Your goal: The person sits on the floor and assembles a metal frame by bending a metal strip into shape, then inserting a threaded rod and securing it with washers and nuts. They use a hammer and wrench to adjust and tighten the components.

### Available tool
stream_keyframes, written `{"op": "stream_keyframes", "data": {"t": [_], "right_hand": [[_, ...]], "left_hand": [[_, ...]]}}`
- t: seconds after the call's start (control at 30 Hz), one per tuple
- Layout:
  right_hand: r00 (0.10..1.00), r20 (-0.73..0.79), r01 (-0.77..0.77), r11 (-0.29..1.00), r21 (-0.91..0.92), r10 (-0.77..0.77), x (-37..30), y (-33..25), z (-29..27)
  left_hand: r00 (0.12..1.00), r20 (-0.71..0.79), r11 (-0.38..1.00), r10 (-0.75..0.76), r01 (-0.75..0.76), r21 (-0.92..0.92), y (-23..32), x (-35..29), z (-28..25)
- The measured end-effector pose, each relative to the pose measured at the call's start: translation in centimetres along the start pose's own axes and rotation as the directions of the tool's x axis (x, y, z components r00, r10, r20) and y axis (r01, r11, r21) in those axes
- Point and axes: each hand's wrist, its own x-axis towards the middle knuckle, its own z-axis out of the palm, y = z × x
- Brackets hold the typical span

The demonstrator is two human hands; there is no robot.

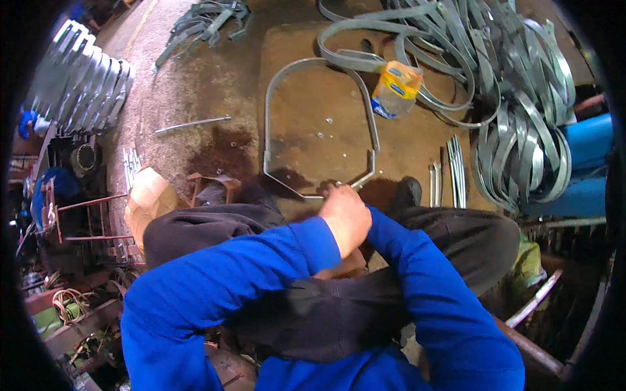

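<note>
A bent flat metal band (268, 107) lies in front of me as a large hoop, rounded at the far side and angled at the near side. My left hand (345, 218) is at its near edge, fingers curled together on the band beside a small bolt-like fitting (357, 187). My right hand (349, 266) is mostly hidden beneath the left one; only a blurred patch of skin shows, so its fingers cannot be made out. Right of my hands lie a wrench (434, 184) and several thin metal rods (458, 171).
Coiled metal strips (521, 143) heap up at the right, near a yellow-and-clear plastic packet (396, 90). A single rod (193, 124) lies left of the hoop. Stacked formed bands (81, 81) stand far left, and loose strips (205, 25) lie beyond. A cardboard box (150, 202) sits by my left knee.
</note>
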Motion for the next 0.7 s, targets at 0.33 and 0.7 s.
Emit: {"op": "stream_keyframes", "data": {"t": [0.33, 0.7], "right_hand": [[0.225, -0.444, -0.819, 0.415, 0.397, 0.867, 0.0, 0.9, -5.3], [0.669, -0.187, -0.682, 0.694, 0.229, 0.719, 0.2, 10.2, -2.3]], "left_hand": [[0.997, -0.018, 0.975, 0.078, -0.073, 0.208, 2.0, -3.5, 0.5], [0.992, -0.028, 0.978, 0.120, -0.113, 0.173, 0.8, -2.5, -1.2]]}}
